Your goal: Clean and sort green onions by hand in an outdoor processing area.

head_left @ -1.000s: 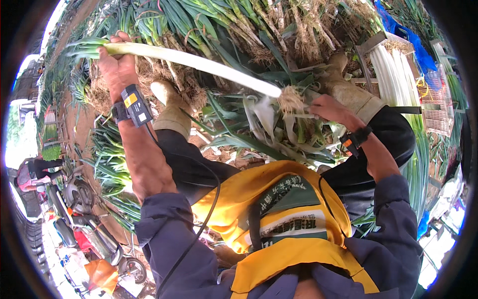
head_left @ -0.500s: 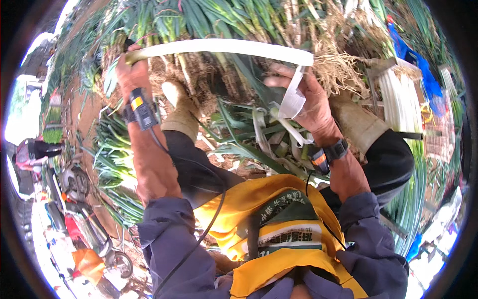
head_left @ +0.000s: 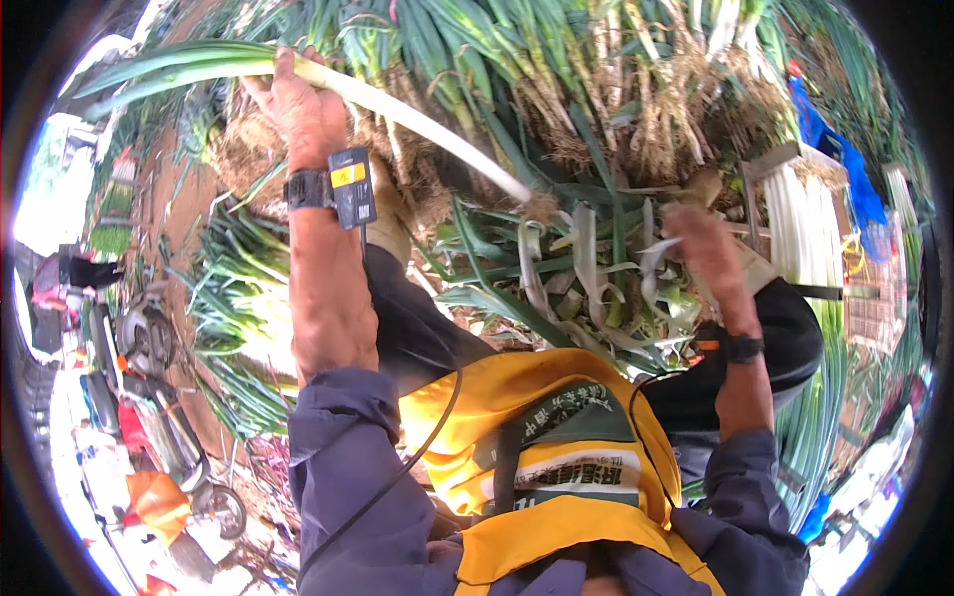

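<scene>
Beyond the leek (head_left: 417, 118) lie more leeks (head_left: 477, 60); left, a motorbike (head_left: 177, 437); right, stacked stalks (head_left: 803, 228); nearer, leaf scraps (head_left: 586, 260).

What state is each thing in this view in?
Leek: green leaves and roots attached, shaft white
Left hand: closed around the leek
Right hand: blurred, off the leek, grip unclear
Peelings: loose, heaped
Far leeks: piled, roots on
Stacked leeks: white shafts, side by side
Blue sheet: crumpled

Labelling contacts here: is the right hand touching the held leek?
Apart: in the head view, a clear gap separates the right hand and the near end of the held leek.
</scene>
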Action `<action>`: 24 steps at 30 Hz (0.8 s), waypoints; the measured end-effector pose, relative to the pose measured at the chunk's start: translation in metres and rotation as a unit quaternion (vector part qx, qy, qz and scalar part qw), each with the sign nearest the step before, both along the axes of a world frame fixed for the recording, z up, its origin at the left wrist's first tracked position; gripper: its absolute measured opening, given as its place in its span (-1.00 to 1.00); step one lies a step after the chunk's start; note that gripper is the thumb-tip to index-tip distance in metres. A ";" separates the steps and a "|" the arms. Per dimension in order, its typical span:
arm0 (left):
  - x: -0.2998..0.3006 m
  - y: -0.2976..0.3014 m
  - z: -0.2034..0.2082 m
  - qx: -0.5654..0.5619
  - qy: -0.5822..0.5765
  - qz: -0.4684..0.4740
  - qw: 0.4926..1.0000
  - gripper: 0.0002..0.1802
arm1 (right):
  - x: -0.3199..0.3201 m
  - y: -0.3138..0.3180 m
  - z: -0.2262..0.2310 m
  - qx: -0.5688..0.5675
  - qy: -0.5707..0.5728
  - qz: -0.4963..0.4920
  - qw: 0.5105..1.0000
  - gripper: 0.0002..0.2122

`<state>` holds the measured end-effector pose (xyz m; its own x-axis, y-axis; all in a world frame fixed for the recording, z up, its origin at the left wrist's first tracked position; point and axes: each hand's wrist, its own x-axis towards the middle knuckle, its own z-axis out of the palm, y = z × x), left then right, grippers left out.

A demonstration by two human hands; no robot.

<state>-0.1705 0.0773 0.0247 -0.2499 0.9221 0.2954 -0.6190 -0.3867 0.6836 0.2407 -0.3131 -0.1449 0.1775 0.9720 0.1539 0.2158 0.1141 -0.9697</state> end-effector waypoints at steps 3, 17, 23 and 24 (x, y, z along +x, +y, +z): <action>-0.002 -0.017 0.009 0.053 0.027 -0.004 0.998 -0.35 | -0.109 0.061 0.074 -0.035 -0.319 -0.071 0.945 -0.74; 0.039 -0.057 0.010 -0.002 -0.008 -0.057 0.998 -0.55 | -0.219 0.172 0.078 0.116 -0.440 -0.121 0.882 -0.77; 0.039 -0.061 0.004 -0.003 -0.036 -0.063 0.997 -0.58 | -0.211 0.170 0.070 0.116 -0.457 -0.085 0.877 -0.77; 0.039 -0.060 0.004 -0.007 -0.036 -0.069 0.997 -0.58 | -0.209 0.168 0.071 0.116 -0.442 -0.076 0.886 -0.77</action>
